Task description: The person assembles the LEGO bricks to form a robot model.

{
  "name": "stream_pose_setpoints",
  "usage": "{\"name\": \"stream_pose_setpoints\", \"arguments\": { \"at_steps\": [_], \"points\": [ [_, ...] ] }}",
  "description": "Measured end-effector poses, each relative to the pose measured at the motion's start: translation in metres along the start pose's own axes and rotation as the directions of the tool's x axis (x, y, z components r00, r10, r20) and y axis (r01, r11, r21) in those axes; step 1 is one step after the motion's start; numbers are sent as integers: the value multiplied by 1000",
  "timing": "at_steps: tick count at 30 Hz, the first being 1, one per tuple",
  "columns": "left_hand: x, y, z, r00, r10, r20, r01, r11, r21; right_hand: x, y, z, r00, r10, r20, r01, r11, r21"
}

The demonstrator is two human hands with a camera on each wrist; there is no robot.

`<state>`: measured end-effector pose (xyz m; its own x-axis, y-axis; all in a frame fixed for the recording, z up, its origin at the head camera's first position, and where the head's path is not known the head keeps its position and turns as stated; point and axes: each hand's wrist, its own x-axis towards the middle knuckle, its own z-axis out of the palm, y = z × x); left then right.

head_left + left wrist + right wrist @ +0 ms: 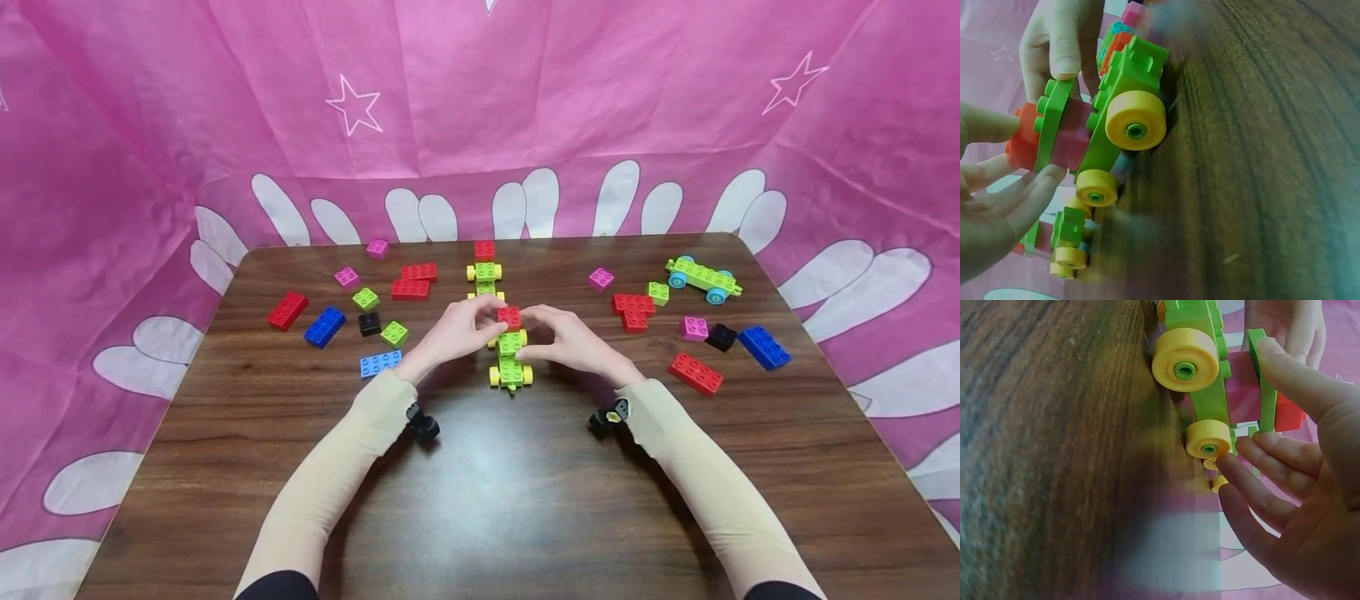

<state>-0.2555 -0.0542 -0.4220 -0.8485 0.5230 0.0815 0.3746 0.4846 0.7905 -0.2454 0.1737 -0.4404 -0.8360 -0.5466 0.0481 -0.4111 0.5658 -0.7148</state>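
Hands (461, 331) (567, 337) pinch red brick (510, 315) (L) & grn plate (1053, 130) (R) atop yel-wheeled car (512, 372).

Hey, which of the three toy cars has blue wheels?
The lime-green car at the back right of the table; the near middle car and the far middle car both have yellow wheels.

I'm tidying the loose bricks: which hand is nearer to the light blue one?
Left. The left hand is to the right of the light blue brick, its wrist close by; the right hand is farther right, beyond the red brick between the hands.
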Motion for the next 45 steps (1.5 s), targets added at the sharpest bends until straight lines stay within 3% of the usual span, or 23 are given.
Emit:
{"name": "stream_pose_setpoints", "arguments": {
  "at_steps": [7, 16, 23, 34, 41, 45],
  "points": [
    [-2, -6, 2, 999, -8, -42, 6, 999, -41, 0, 1, 1, 1000, 0, -21, 1, 1000, 25],
    [-2, -7, 7, 996, 56, -70, -57, 998, -7, -1, -4, -3, 1000, 8, -13, -8, 1000, 25],
    [-3, -4, 5, 994, 97, -54, -97, 995, -3, 1, -5, -4, 1000, 23, -4, -23, 999, 34],
    [-6, -7, 7, 996, 34, -80, -36, 999, -23, 1, -4, -1, 1000, 28, -11, -28, 999, 33],
    [-8, -8, 5, 990, 72, -117, -62, 995, 83, 0, -1, 0, 999, 39, 1, -39, 999, 28],
    [-8, -7, 3, 990, 57, -128, -42, 992, 118, 0, -1, 1, 999, 39, 4, -39, 999, 36]
  ]
}}
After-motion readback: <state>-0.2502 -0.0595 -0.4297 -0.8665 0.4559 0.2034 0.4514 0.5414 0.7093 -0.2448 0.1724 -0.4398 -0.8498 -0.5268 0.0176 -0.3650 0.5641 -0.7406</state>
